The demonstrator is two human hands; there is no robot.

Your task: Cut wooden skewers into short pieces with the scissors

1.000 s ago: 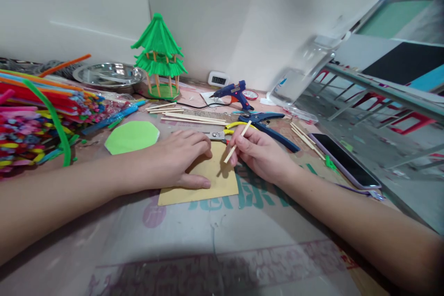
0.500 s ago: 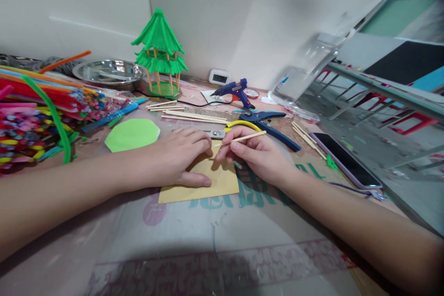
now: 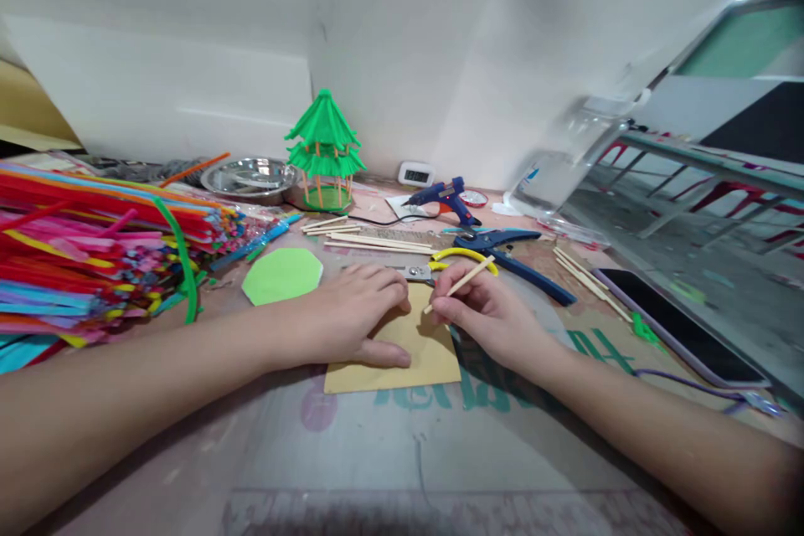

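A square of yellow-tan card [image 3: 402,364] lies flat on the table in front of me. My left hand [image 3: 364,314] rests on its left part, palm down, with fingers spread and thumb stretched out. Over the card's right edge, my right hand [image 3: 481,306] pinches a short thin wooden stick [image 3: 461,278], which slants with its lower end toward the card. Just behind the hands lie yellow-handled scissors [image 3: 418,271], partly hidden by them. A light green octagon [image 3: 282,275] lies to the left of my left hand.
Bundles of pipe cleaners [image 3: 94,251] fill the left side. At the back stand a green pavilion model [image 3: 325,152], a steel dish [image 3: 251,177], a glue gun [image 3: 443,197] and a clear jug [image 3: 559,167]. Blue cutters [image 3: 521,264], loose sticks [image 3: 377,243] and a phone [image 3: 678,322] lie around.
The whole view has shifted, so things appear lower and further right. The stick in my right hand is tilted more steeply, its lower end pointing down. My left hand stays on the card.
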